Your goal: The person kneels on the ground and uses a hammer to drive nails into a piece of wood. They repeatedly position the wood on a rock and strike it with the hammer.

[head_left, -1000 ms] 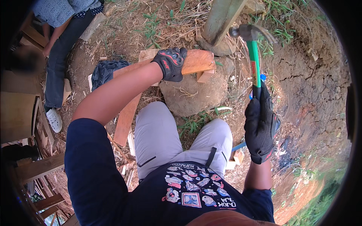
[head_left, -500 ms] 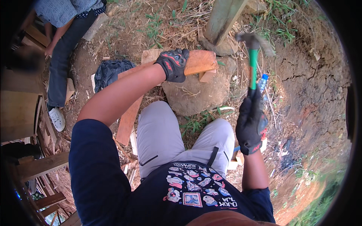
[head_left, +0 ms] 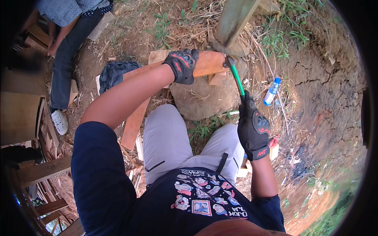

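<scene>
My left hand (head_left: 182,66), in a black glove with red marks, is wrapped round a reddish wooden plank (head_left: 210,63). The plank lies across a large flat stone (head_left: 204,98), with a small wood block (head_left: 217,78) under its right end. In my right hand (head_left: 254,128), gloved the same way, is a hammer (head_left: 236,77) with a green and black handle. Its dark metal head is at the plank's right end; whether it touches the wood I cannot tell. The palm side of the left hand is hidden.
A wooden post (head_left: 232,25) rises just beyond the stone. A plastic bottle with a blue cap (head_left: 271,91) is on the soil to the right. At left lie a black plastic bag (head_left: 116,74) and another board (head_left: 136,122). A person (head_left: 65,59) sits at far left.
My right hand has swung the hammer left and down from its raised place to the plank's right end. The left hand keeps its grip, nearly unmoved. The bottle now shows fully.
</scene>
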`<state>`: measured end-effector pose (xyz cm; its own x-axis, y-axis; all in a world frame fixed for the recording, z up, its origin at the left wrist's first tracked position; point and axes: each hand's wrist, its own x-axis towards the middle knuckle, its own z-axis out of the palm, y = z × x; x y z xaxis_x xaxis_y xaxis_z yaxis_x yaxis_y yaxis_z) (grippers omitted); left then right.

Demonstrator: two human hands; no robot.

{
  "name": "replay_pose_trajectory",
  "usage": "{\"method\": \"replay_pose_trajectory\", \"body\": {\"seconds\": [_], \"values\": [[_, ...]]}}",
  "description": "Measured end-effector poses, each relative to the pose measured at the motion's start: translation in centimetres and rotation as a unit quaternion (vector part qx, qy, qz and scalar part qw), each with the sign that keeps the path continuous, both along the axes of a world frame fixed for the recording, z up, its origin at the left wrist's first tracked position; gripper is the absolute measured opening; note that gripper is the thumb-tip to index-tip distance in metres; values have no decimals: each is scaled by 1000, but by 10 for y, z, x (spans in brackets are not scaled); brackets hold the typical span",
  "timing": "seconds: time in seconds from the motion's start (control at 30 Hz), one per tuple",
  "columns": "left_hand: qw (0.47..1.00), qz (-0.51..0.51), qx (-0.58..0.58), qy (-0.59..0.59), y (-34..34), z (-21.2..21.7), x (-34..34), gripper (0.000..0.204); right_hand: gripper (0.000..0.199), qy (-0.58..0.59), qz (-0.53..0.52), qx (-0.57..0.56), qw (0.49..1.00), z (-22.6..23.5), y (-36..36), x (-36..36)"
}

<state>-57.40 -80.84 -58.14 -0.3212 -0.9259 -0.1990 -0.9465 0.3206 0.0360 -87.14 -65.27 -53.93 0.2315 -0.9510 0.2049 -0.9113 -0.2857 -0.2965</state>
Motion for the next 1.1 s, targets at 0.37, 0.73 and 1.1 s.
{"method": "replay_pose_trajectory", "body": {"seconds": [0.37, 0.73, 1.1], "values": [[1000, 9, -1, 14, 2, -4, 4, 88, 48, -220, -69, -26, 973, 11, 16, 12], [988, 58, 39, 135, -3, -14, 12, 100, 48, -152, -124, 53, 979, -181, -123, -11], [957, 163, 85, 224, 44, -16, 37, 98, 110, -169, 96, 38, 980, -115, -131, 42]]}}
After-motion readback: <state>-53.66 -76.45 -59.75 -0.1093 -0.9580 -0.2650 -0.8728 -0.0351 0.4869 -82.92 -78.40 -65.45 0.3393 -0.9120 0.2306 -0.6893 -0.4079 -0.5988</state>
